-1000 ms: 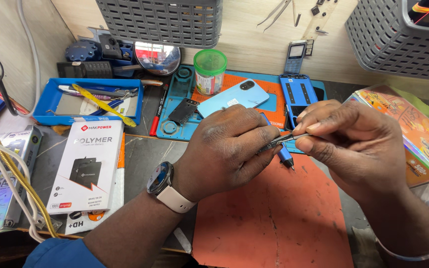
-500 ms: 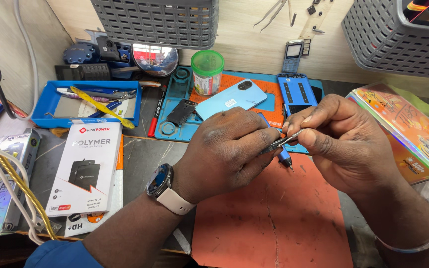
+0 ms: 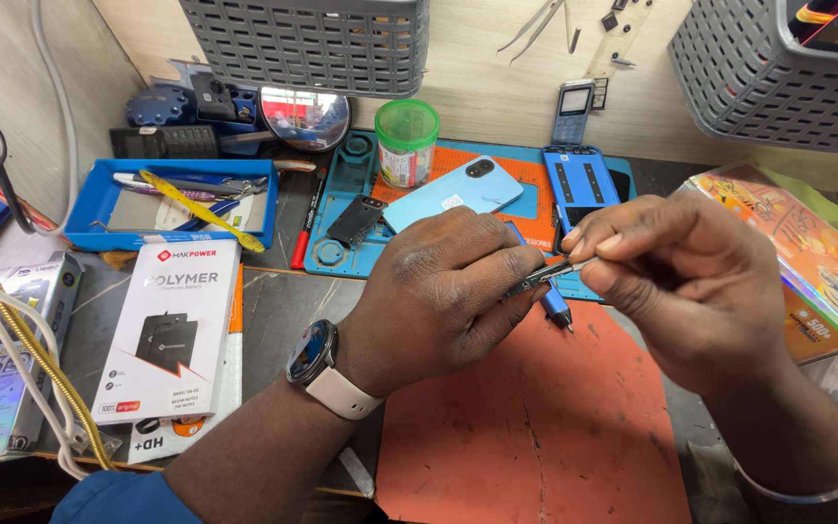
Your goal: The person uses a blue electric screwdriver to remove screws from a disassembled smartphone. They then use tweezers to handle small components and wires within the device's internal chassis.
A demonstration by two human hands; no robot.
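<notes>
My left hand (image 3: 443,291), with a dark smartwatch (image 3: 310,351) on a pale strap at the wrist, is closed around a small blue-handled precision screwdriver (image 3: 552,303) whose tip points down at the orange work mat (image 3: 535,427). My right hand (image 3: 691,281) pinches a thin metal piece (image 3: 547,276) held between both hands' fingertips; what it is stays unclear. A light blue phone (image 3: 453,191) lies face down just beyond my left hand on a teal repair mat (image 3: 341,218).
A white battery box (image 3: 169,325) lies at left, a blue tool tray (image 3: 162,202) behind it. A green-lidded jar (image 3: 406,141), a small keypad phone (image 3: 571,110), grey baskets (image 3: 312,39), colourful packets (image 3: 807,252) and cables (image 3: 12,340) surround the mats.
Both hands have stayed together over the mat's far edge, shifting only slightly; the right fingers still pinch the metal piece at the left hand's fingertips.
</notes>
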